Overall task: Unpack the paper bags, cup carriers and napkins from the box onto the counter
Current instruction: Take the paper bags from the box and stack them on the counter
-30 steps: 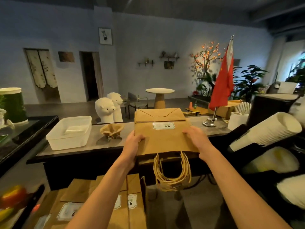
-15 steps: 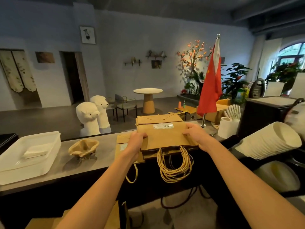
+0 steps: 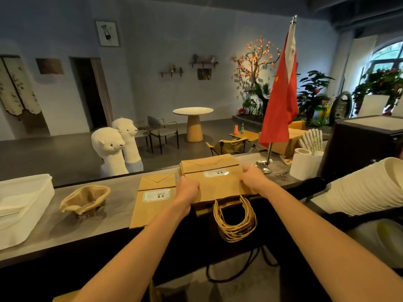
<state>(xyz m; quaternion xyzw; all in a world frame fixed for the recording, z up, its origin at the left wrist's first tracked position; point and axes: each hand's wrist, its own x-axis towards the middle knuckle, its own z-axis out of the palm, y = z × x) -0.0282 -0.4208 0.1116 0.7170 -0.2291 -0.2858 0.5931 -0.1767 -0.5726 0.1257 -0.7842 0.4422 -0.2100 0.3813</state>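
Head view: we hold a stack of paper bags point(image 3: 218, 186) on the counter point(image 3: 87, 234), centre of the frame.
Our left hand point(image 3: 188, 189) and right hand point(image 3: 253, 179) each grip a side edge of the stack, fingers curled round it. Its twine handles point(image 3: 234, 225) hang over the counter's near edge. Just left lies a single bag point(image 3: 150, 208), further left a cup carrier point(image 3: 85, 199), then a white bin point(image 3: 26, 205).

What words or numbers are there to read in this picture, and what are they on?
"9 9": on the white label on top of the stack of brown paper bags.
"6 6": on the white sticker on the single flat brown paper bag lying left of the stack.
Small print above both numbers: too small to read.
Nothing else shows readable writing.
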